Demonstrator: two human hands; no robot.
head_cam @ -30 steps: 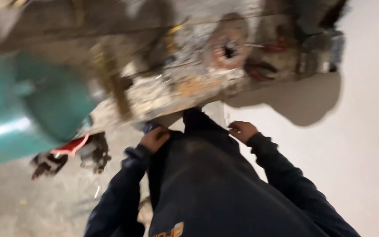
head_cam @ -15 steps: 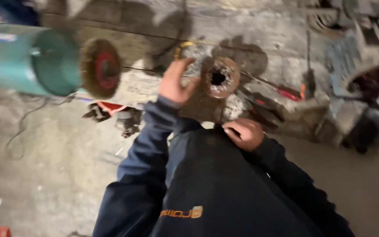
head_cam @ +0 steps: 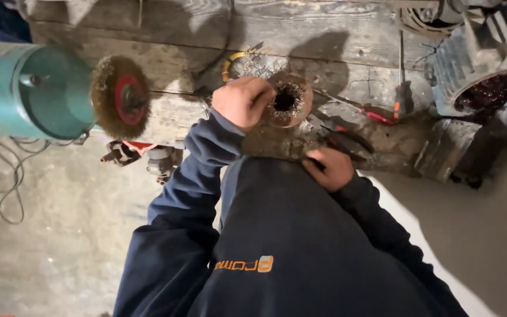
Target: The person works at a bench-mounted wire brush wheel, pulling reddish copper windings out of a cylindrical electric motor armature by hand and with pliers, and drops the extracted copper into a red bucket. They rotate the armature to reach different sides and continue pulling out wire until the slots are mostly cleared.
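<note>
My left hand (head_cam: 240,101) grips the left edge of a round rusty motor stator (head_cam: 289,100) with copper windings showing in its bore. The stator stands on a worn wooden workbench (head_cam: 177,41). My right hand (head_cam: 329,168) rests at the bench's near edge, close to my dark blue jacket, beside red-handled pliers (head_cam: 347,144). Its fingers are curled; what it holds is not visible.
A teal bench grinder (head_cam: 24,91) with a wire brush wheel (head_cam: 118,97) juts out at the left. Another opened motor housing (head_cam: 479,64) lies at the right. A screwdriver (head_cam: 399,100) lies on the bench. Cables (head_cam: 7,176) and small parts lie on the concrete floor.
My left hand has closed tighter on the stator's edge. My right hand has moved from my chest down to the bench edge. The view has steadied.
</note>
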